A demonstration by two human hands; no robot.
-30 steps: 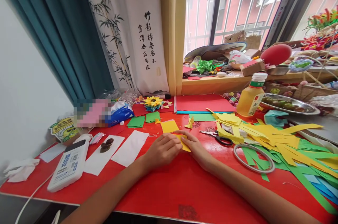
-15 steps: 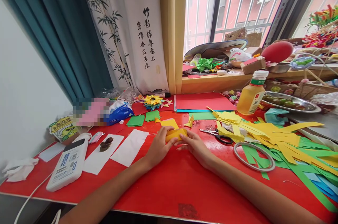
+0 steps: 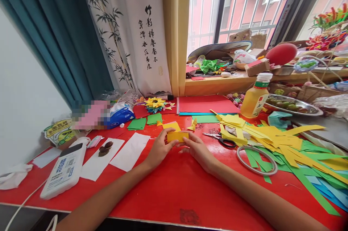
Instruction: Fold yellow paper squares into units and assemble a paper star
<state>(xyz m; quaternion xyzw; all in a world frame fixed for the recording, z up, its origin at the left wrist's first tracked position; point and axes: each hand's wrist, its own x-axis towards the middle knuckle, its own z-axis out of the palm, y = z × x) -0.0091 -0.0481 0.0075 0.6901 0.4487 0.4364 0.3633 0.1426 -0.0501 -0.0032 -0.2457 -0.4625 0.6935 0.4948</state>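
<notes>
A small folded yellow paper (image 3: 177, 136) is held just above the red table (image 3: 174, 191) between both hands. My left hand (image 3: 159, 148) pinches its left end with thumb and fingers. My right hand (image 3: 198, 149) grips its right end, fingers curled under it. More yellow paper squares (image 3: 170, 126) lie on the table just behind the hands.
Scissors (image 3: 221, 139) and a tape ring (image 3: 256, 156) lie right of the hands, beside a heap of yellow and green paper strips (image 3: 288, 147). A juice bottle (image 3: 255, 97), red paper sheets (image 3: 206, 104) and green squares (image 3: 137, 124) sit behind. White sheets (image 3: 129, 152) and a white pack (image 3: 65, 169) lie left.
The yellow paper was pressed flat on the table under both hands a second ago. It has been lifted and folded into a narrower strip held between the fingertips.
</notes>
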